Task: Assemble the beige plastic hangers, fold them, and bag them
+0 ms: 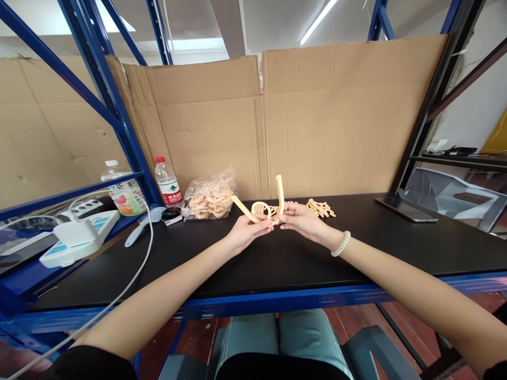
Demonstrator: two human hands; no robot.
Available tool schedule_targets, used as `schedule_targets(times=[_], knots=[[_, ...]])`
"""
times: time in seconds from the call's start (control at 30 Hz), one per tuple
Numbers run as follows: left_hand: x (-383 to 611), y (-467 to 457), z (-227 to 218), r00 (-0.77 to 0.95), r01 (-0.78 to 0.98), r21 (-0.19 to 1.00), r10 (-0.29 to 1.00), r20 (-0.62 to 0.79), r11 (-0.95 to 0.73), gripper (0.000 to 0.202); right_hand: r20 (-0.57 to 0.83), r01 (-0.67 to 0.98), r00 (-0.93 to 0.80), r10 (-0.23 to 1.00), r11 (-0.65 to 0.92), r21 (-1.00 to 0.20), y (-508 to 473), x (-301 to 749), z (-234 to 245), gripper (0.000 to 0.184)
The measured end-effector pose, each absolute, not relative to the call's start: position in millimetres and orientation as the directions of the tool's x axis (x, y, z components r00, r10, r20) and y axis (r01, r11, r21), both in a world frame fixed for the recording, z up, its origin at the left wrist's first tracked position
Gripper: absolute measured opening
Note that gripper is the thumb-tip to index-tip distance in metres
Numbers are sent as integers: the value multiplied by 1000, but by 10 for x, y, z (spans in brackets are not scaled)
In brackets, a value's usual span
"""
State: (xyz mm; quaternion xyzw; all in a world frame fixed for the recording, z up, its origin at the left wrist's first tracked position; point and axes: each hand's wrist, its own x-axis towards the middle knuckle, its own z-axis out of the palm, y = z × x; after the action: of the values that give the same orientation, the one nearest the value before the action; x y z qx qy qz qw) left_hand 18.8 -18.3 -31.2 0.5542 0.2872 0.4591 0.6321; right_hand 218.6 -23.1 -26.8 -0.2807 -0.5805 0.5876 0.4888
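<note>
Over the middle of the black tabletop, both hands hold a pale yellow piece with long arms, which looks like plastic. My left hand pinches the slanting left arm between thumb and fingers. Closed around the base of the upright arm is my right hand, with a beaded bracelet at its wrist. The two hands nearly meet where the arms come together; I cannot tell whether they are joined. A rounded, slotted yellow part shows between the arms. Just beyond my right hand lies a small pile of similar pale pieces.
A clear bag of pale pieces lies back left, beside a red-capped water bottle and a hairbrush. A white cable crosses the left side from a power strip. A phone lies right. Cardboard stands behind.
</note>
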Motion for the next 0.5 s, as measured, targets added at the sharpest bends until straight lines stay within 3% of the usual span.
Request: schedule_targets(times=[0.33,0.5], knots=[[202,-234,-291,422,-149,943,843,332,-297,23,320,-162,-407,856,277,-947,-276,2162,-221,30],[198,-199,-327,422,-133,934,834,355,-331,22,328,-98,-427,842,318,-943,-289,2159,-212,28]])
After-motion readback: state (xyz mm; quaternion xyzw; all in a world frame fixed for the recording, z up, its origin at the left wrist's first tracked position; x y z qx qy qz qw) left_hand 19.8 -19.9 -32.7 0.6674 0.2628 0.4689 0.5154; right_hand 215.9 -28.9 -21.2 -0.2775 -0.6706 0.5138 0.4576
